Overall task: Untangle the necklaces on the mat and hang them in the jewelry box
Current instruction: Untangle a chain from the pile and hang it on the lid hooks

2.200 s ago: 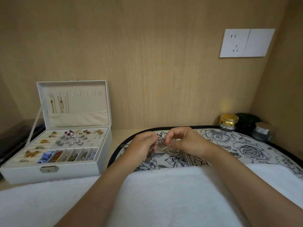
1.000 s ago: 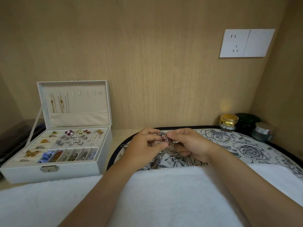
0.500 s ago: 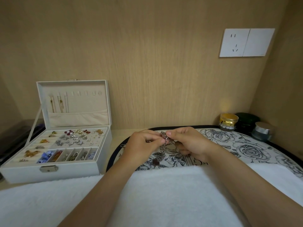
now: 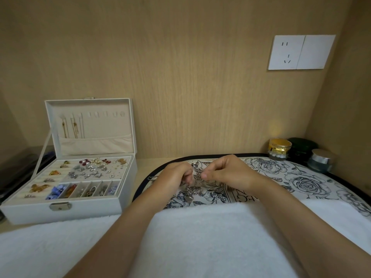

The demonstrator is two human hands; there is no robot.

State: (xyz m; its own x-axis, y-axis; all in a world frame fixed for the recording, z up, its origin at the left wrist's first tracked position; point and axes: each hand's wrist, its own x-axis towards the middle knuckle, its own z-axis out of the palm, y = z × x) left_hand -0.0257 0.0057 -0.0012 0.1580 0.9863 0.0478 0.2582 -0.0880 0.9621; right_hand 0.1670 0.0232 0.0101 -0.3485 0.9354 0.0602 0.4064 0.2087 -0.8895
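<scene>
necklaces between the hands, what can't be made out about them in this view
Head view only:
How many necklaces are tangled: links too small, blurred.
Grip point of the left hand: hidden by its own curled fingers.
Near part of the mat: under the white towel.

Just beside the right hand [image 4: 226,173], at its wrist, the mat [image 4: 301,183] bears dark printed letters [image 4: 244,196], roughly "N" over "EG"; the white towel [image 4: 200,237] hides the rest.

a white towel [image 4: 200,247] lies in front, three jars [image 4: 280,149] far right, a wall socket [image 4: 301,52] above.
</scene>
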